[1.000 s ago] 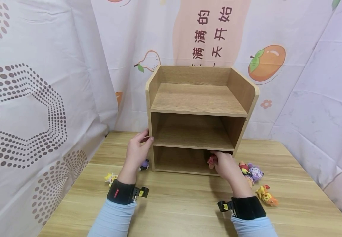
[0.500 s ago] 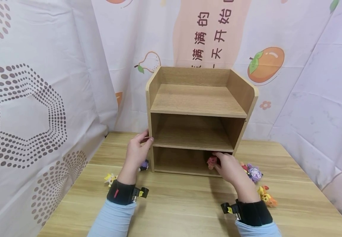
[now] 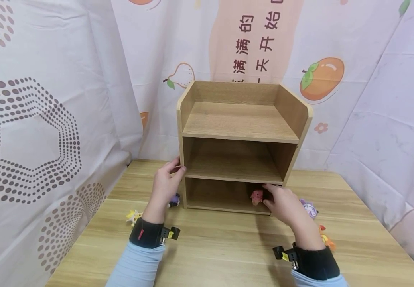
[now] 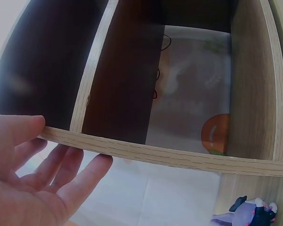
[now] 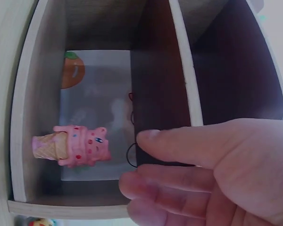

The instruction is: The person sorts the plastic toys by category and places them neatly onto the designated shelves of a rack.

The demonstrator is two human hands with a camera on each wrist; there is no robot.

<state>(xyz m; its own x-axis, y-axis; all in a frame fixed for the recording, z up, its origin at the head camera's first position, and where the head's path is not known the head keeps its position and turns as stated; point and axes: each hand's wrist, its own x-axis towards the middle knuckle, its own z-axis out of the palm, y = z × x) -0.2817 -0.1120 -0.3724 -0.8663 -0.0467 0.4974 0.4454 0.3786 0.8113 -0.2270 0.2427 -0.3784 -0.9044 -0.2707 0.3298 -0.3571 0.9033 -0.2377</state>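
A pink ice-cream-cone figurine [image 3: 257, 197] stands upright in the bottom compartment of the wooden shelf [image 3: 241, 119], near its right side. The right wrist view shows the figurine [image 5: 80, 145] with a pink spotted body, a small face and a cone base. My right hand [image 3: 282, 203] is just right of it, thumb and fingers spread apart with nothing between them. At the shelf's left side panel, my left hand [image 3: 167, 179] grips the edge, thumb at the front and fingers along the outside, as the left hand [image 4: 47, 174] shows up close.
A purple-and-black figurine [image 4: 252, 214] lies by the shelf's left foot. A yellow-and-white figurine [image 3: 133, 217] is farther left. Right of the shelf lie a purple figurine [image 3: 309, 208] and an orange one [image 3: 327, 239], partly behind my right arm. Printed cloth [image 3: 350, 131] hangs behind.
My right hand has let go of the pink ice-cream-cone figurine and drawn back to the right, leaving it standing in the bottom compartment. The left hand stays on the side panel.
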